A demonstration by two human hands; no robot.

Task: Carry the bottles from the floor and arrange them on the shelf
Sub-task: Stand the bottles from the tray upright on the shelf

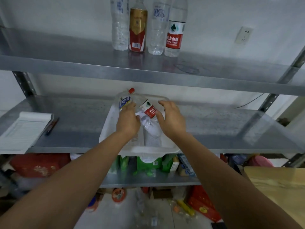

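Left hand [127, 122]: grips blue-labelled bottle [124, 101] in the white tray [107, 129]
Right hand [171, 120]: fingers spread beside red-labelled bottle [149, 110] lying in tray
Middle shelf [214, 129]: tray, notepad [24, 129], pen [52, 124]
Upper shelf [74, 63]: four upright bottles [137, 30], side by side

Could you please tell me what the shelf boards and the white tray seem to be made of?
Shelf boards: likely galvanised steel, dull grey sheen with speckled mottling. White tray: probably plastic, matte, rounded moulded rim.

Matt metal shelf [66, 116] (clear plastic bottles [173, 38]).
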